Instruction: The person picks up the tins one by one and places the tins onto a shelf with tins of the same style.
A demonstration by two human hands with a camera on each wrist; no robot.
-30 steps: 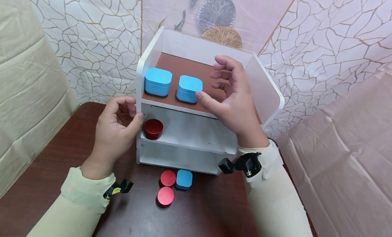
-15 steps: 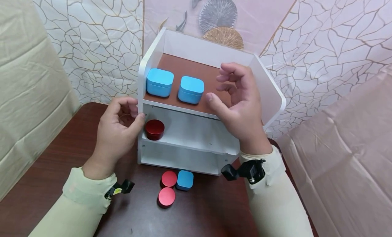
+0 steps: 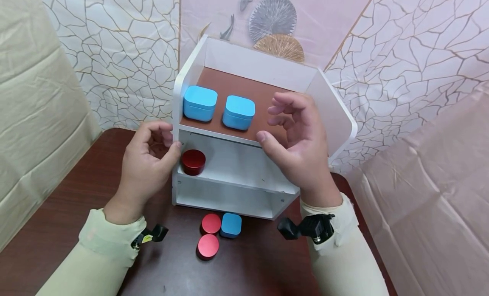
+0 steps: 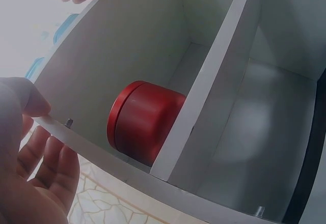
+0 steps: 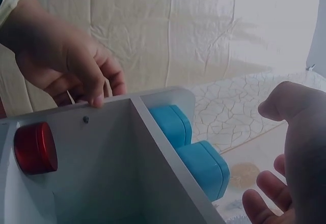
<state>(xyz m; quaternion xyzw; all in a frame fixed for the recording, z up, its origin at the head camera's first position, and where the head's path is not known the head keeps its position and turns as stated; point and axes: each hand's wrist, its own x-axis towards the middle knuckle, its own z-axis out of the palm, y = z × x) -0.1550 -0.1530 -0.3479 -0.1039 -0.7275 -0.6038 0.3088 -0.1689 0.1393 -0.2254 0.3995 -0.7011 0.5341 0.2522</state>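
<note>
My left hand [image 3: 147, 160] grips the left side panel of a small white shelf unit [image 3: 237, 182], thumb on its front edge and fingers along the outer face. My right hand [image 3: 302, 139] holds nothing, its fingers loosely bent, in front of the top board's right part. Two light blue rounded-square tins stand on the brown top board: a left tin [image 3: 200, 103] near the side panel and a right tin [image 3: 238, 113], nearest my right hand and apart from it. A dark red round tin [image 3: 193, 162] sits on the middle shelf at the left, close by my left hand.
On the dark wooden table [image 3: 153, 270] before the unit lie two red round tins, a rear one [image 3: 211, 224] and a front one [image 3: 208, 246], beside a blue square tin [image 3: 231, 224]. Patterned cloth [image 3: 122, 54] hangs behind, and a plain cloth [image 3: 412, 211] closes the right side.
My right hand has drawn away from the right blue tin on top, moving right and down toward me. The left hand keeps its place on the side panel. The tins stay put.
</note>
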